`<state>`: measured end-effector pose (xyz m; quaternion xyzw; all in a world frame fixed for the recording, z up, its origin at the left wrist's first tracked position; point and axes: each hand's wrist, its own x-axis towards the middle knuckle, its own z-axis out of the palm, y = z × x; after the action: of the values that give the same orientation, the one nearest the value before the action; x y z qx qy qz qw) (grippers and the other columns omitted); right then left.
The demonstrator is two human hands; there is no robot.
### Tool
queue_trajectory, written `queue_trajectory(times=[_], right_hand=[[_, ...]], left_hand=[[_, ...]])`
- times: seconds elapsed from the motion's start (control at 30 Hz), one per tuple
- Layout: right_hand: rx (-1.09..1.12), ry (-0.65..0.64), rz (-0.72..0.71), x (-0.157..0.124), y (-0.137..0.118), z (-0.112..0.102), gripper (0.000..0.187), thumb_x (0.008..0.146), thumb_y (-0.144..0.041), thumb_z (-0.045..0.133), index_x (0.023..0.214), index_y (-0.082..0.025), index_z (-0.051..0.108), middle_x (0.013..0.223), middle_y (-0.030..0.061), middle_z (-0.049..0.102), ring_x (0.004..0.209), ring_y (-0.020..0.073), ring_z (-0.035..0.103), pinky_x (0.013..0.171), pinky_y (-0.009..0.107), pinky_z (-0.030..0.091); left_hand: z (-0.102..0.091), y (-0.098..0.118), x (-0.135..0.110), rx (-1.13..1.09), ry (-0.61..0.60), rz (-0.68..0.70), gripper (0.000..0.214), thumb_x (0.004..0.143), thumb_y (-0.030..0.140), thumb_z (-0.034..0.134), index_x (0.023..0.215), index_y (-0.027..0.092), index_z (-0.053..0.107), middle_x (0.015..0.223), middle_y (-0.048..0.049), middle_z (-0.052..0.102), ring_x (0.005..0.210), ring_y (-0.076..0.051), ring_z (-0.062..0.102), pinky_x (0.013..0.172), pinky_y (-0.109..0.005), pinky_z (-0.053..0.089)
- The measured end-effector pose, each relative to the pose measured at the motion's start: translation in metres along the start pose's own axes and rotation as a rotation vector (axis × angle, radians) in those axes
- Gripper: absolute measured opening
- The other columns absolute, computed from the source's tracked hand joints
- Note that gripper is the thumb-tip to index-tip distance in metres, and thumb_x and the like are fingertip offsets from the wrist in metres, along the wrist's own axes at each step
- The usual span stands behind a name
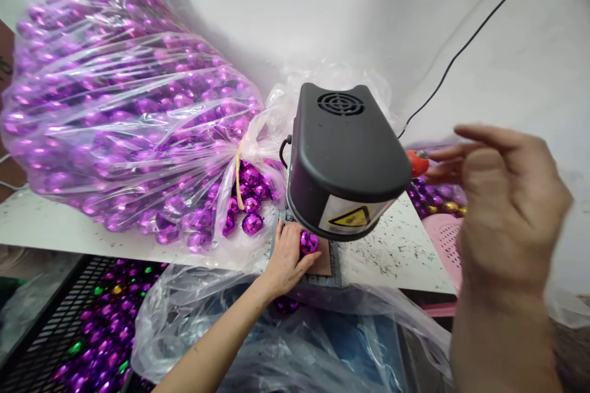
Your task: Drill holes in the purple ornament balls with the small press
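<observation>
My left hand is closed around a shiny purple faceted ball ornament. The ball rests on a brown pad on the grey metal base of a black benchtop machine. This machine has a round vent on top and a yellow warning label on its front. At its right side, my right hand is slightly blurred, fingers stretched out and holding nothing. Its fingertips are close to a red knob; whether they touch it I cannot tell.
A big clear bag of purple balls, tied with yellow string, lies on the white table. Loose balls spill near its neck. A black crate of balls stands below left, a pink basket at right. Plastic sheeting hangs in front.
</observation>
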<state>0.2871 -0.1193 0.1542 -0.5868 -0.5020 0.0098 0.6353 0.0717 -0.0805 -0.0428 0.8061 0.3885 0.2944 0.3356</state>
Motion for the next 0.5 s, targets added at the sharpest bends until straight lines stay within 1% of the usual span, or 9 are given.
queue_trajectory(times=[0.07, 0.1, 0.17, 0.2, 0.23, 0.3, 0.4, 0.5], right_hand=[[0.046, -0.091, -0.066, 0.013, -0.007, 0.018, 0.045, 0.098, -0.053, 0.048, 0.107, -0.016, 0.071, 0.085, 0.0041, 0.065, 0.076, 0.0089, 0.062, 0.067, 0.025, 0.049], [0.038, -0.113, -0.091, 0.016, -0.009, 0.025, 0.049, 0.098, -0.055, 0.046, 0.095, -0.014, 0.072, 0.077, 0.0027, 0.062, 0.070, 0.0074, 0.058, 0.063, 0.024, 0.045], [-0.043, -0.130, -0.128, 0.017, -0.010, 0.033, 0.052, 0.097, -0.056, 0.048, 0.075, -0.012, 0.065, 0.062, -0.0016, 0.050, 0.059, 0.0037, 0.046, 0.057, 0.022, 0.035], [-0.106, -0.136, -0.141, 0.016, -0.010, 0.035, 0.049, 0.095, -0.054, 0.052, 0.070, -0.012, 0.062, 0.059, -0.0035, 0.044, 0.057, 0.0023, 0.040, 0.056, 0.022, 0.031], [-0.159, -0.146, -0.146, 0.015, -0.009, 0.035, 0.045, 0.094, -0.050, 0.057, 0.069, -0.013, 0.059, 0.059, -0.0048, 0.040, 0.057, 0.0014, 0.035, 0.055, 0.021, 0.028], [-0.206, -0.167, -0.119, 0.013, -0.007, 0.035, 0.036, 0.092, -0.042, 0.060, 0.070, -0.013, 0.057, 0.060, -0.0057, 0.037, 0.059, 0.0010, 0.033, 0.057, 0.021, 0.027], [-0.185, -0.168, -0.086, 0.012, -0.004, 0.035, 0.030, 0.090, -0.036, 0.060, 0.070, -0.014, 0.055, 0.062, -0.0056, 0.036, 0.061, 0.0010, 0.034, 0.058, 0.020, 0.027], [-0.168, -0.177, -0.089, 0.013, -0.001, 0.035, 0.027, 0.089, -0.032, 0.060, 0.070, -0.014, 0.056, 0.064, -0.0051, 0.036, 0.062, 0.0013, 0.034, 0.058, 0.020, 0.026]], left_hand=[[0.000, 0.000, 0.000, 0.009, 0.008, 0.000, 0.033, 0.095, 0.039, 0.060, 0.122, 0.021, 0.054, 0.115, -0.0094, 0.063, 0.115, -0.028, 0.055, 0.119, -0.056, 0.023], [0.001, 0.000, 0.000, 0.012, 0.010, -0.001, 0.032, 0.095, 0.039, 0.060, 0.121, 0.021, 0.054, 0.116, -0.0094, 0.063, 0.115, -0.028, 0.055, 0.119, -0.056, 0.023], [0.001, 0.000, 0.000, 0.008, 0.003, -0.004, 0.031, 0.095, 0.038, 0.060, 0.120, 0.021, 0.055, 0.118, -0.0102, 0.063, 0.117, -0.029, 0.055, 0.119, -0.057, 0.023], [0.001, 0.000, 0.000, 0.000, -0.004, -0.007, 0.031, 0.094, 0.038, 0.061, 0.120, 0.021, 0.056, 0.120, -0.0111, 0.063, 0.118, -0.030, 0.055, 0.119, -0.057, 0.024], [0.001, 0.000, 0.000, -0.011, -0.009, -0.009, 0.033, 0.094, 0.038, 0.061, 0.121, 0.020, 0.056, 0.121, -0.0120, 0.063, 0.120, -0.031, 0.054, 0.119, -0.058, 0.024], [0.001, 0.000, 0.001, -0.029, -0.017, -0.015, 0.036, 0.093, 0.037, 0.062, 0.125, 0.020, 0.057, 0.125, -0.0136, 0.062, 0.122, -0.031, 0.053, 0.119, -0.059, 0.024], [0.000, 0.001, 0.001, -0.066, -0.019, -0.023, 0.038, 0.093, 0.036, 0.062, 0.127, 0.021, 0.058, 0.127, -0.0136, 0.063, 0.125, -0.032, 0.053, 0.119, -0.059, 0.025], [-0.001, 0.003, 0.001, -0.118, -0.006, -0.024, 0.035, 0.092, 0.034, 0.063, 0.124, 0.023, 0.062, 0.124, -0.0115, 0.065, 0.122, -0.031, 0.055, 0.120, -0.060, 0.023]])
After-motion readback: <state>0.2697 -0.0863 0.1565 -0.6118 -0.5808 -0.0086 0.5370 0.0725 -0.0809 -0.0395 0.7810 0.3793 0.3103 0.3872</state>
